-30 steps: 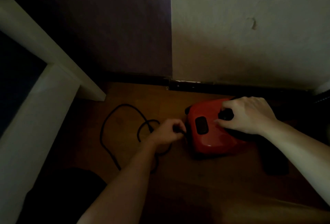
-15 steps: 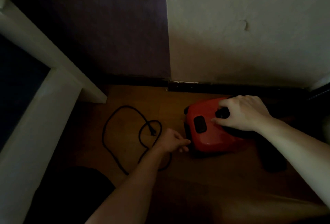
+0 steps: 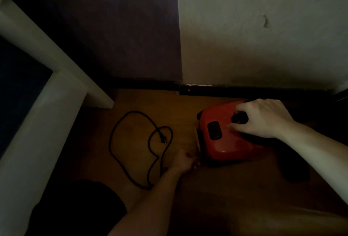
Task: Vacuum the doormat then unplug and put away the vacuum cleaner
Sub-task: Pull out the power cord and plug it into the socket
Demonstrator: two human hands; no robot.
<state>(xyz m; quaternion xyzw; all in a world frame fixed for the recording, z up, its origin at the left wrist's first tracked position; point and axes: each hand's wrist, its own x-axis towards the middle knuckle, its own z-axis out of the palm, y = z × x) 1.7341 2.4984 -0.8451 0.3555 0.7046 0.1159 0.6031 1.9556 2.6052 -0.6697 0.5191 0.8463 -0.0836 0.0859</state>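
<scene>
A small red vacuum cleaner (image 3: 224, 141) sits on the wooden floor close to the wall. My right hand (image 3: 263, 118) rests on top of it, fingers curled around its black handle (image 3: 240, 118). Its black power cord (image 3: 131, 153) lies in loose loops on the floor to the left, with the plug (image 3: 162, 138) free inside the loop. My left hand (image 3: 185, 160) is low by the vacuum's front left corner, fingers closed on the cord where it leaves the body; the grip itself is dim.
A white table leg and frame (image 3: 62, 77) stand at the left. A dark skirting board (image 3: 244, 91) runs along the wall behind the vacuum. A dark object (image 3: 295, 168) lies on the floor right of the vacuum. My dark-clothed knee (image 3: 75, 207) is at bottom left.
My left hand has drawn back toward me from the vacuum's front, and more cord lies looped on the floor with the plug now showing. The right hand stays on the handle.
</scene>
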